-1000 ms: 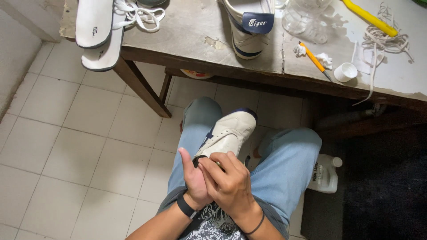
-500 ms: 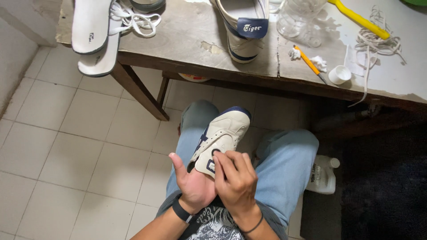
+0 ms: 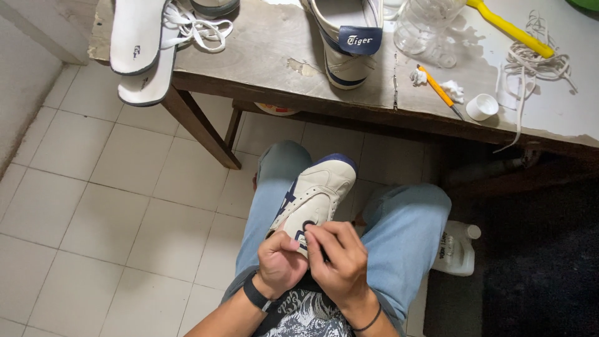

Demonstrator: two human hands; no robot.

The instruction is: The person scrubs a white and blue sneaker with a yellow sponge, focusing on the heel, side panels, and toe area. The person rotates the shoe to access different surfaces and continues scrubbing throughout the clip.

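Observation:
A white sneaker with navy stripes [image 3: 318, 190] rests on my lap between my knees, toe pointing away from me. My left hand [image 3: 279, 265] grips its heel end from the left, thumb pressed against the back. My right hand [image 3: 337, 259] is closed over the heel tab area from the right, fingers curled on the shoe. Both hands touch each other at the heel. The matching second sneaker [image 3: 347, 40] stands on the wooden table [image 3: 262, 62] ahead, its tongue hanging over the edge.
Two white insoles [image 3: 140, 43] and white laces [image 3: 196, 25] lie at the table's left end. An orange-handled tool [image 3: 440, 90], a white cap [image 3: 482, 107], a clear jar [image 3: 427, 25], cord [image 3: 536, 62] and a yellow handle [image 3: 508, 28] lie right. A white jug [image 3: 455, 249] stands on the floor.
My left hand went from open with the thumb up to closed on the shoe's heel. The sneaker turned slightly, and both hands came together on it.

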